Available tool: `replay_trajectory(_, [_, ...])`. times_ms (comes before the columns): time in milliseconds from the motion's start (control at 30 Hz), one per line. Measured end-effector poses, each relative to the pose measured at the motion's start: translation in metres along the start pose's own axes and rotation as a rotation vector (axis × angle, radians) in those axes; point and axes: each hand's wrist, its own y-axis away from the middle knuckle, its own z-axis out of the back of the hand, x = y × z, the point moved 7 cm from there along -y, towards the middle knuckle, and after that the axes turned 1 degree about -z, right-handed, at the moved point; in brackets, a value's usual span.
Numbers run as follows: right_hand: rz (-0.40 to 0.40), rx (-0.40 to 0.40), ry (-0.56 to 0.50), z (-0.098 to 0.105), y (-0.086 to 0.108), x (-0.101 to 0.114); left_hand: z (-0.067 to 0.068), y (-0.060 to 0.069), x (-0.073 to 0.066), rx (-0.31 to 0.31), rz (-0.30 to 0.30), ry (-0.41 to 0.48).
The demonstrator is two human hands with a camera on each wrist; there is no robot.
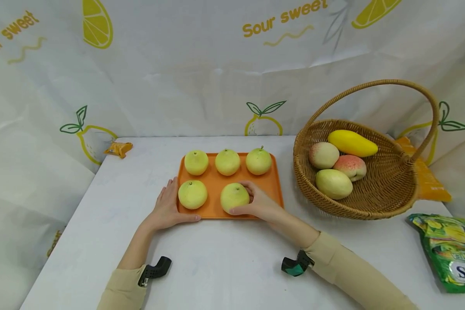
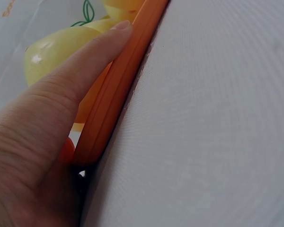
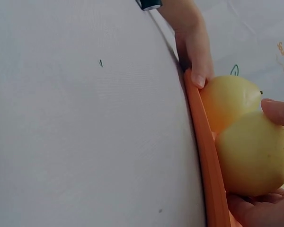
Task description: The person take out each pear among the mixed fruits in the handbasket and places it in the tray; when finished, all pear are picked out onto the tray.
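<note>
An orange tray (image 1: 277, 202) carries round yellow-green fruits with short stems, three in the back row and two in front. My right hand (image 1: 261, 203) grips the front right fruit (image 1: 233, 197), thumb at its near side and fingers round its right; in the right wrist view this fruit (image 3: 253, 156) is between thumb and fingers. At the tray's front left corner, my left hand (image 1: 167, 211) rests with fingers along the left side and thumb on the front rim. Beside that hand sits the front left fruit (image 1: 193, 194).
A wicker basket (image 1: 391, 183) to the right holds a yellow mango (image 1: 352, 143), two peaches (image 1: 350, 167) and a pale green-yellow fruit (image 1: 334, 184). Behind it lies an orange packet (image 1: 432, 181). A green bag (image 1: 449, 254) is at the right edge, a small orange wrapper (image 1: 118, 149) at the back left.
</note>
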Motion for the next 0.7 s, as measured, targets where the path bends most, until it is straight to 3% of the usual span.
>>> replay_trajectory(367, [0.003, -0.018, 0.055, -0.005, -0.012, 0.002, -0.001, 0.000, 0.000, -0.001, -0.002, 0.001])
replay_trajectory(700, [0.066, 0.022, 0.109, -0.011, -0.017, 0.004, -0.001, -0.001, 0.000, 0.001, 0.002, -0.004])
